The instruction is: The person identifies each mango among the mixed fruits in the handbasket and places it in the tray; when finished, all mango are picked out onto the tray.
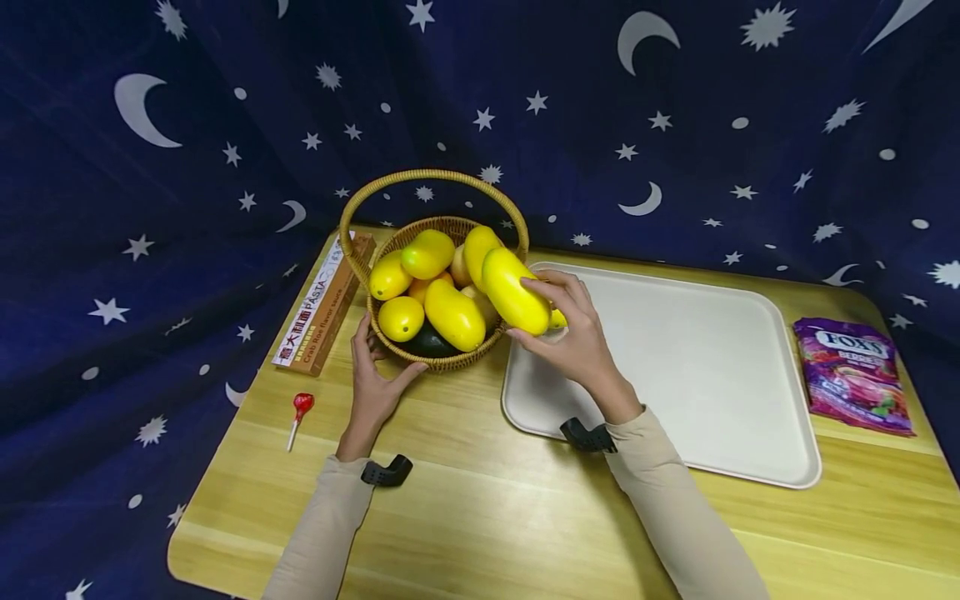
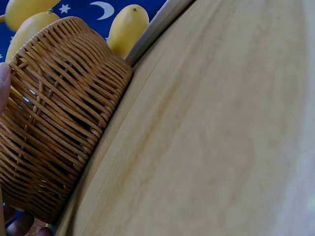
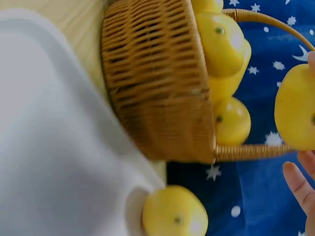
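Note:
A wicker basket (image 1: pixel 450 364) with a tall hoop handle is piled with yellow mangoes (image 1: pixel 455 315), some rounder orange fruits and a dark green item low at the front. My left hand (image 1: pixel 375 392) holds the basket's front left side, thumb and fingers spread around its wall. Above the basket's right rim, my right hand (image 1: pixel 573 329) grips a large yellow mango (image 1: pixel 516 292) between thumb and fingers. Another mango (image 3: pixel 174 211) lies at the tray's edge beside the basket, mostly hidden behind the right hand in the head view.
A white tray (image 1: pixel 697 367) lies right of the basket. Beyond it is a purple candy bag (image 1: pixel 855 375). A pasta box (image 1: pixel 322 308) lies left of the basket, with a red lollipop (image 1: pixel 302 404) in front. A starry blue cloth (image 1: pixel 570 125) hangs behind the table.

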Demonstrator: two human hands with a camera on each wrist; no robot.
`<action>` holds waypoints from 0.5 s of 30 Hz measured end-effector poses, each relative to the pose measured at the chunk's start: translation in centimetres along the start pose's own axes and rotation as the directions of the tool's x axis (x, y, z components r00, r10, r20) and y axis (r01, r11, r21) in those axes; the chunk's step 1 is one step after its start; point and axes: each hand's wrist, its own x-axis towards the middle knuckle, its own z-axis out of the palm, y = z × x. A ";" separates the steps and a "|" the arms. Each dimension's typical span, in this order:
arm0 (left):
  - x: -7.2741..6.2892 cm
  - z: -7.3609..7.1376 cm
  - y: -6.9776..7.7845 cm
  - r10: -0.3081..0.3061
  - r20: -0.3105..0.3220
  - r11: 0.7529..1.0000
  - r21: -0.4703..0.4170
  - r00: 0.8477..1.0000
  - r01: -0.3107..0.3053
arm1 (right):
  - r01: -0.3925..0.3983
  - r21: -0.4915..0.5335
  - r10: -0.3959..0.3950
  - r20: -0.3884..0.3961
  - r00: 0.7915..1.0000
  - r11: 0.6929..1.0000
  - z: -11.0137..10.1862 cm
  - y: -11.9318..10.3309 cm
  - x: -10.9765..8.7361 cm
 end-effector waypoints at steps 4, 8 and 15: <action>0.0 0.1 0.0 0.001 0.003 1.000 0.006 1.000 -0.001 | -0.007 -0.010 0.007 -0.022 1.000 1.000 -1.5 0.9 -1.6; 0.0 0.1 0.1 0.003 0.006 1.000 0.006 1.000 -0.003 | -0.027 -0.016 0.026 -0.053 0.998 0.999 -2.8 1.7 -2.8; 0.1 0.1 0.2 -0.004 -0.005 1.000 -0.003 1.000 0.004 | -0.116 -0.048 0.109 -0.124 0.986 0.992 -4.2 3.8 -3.7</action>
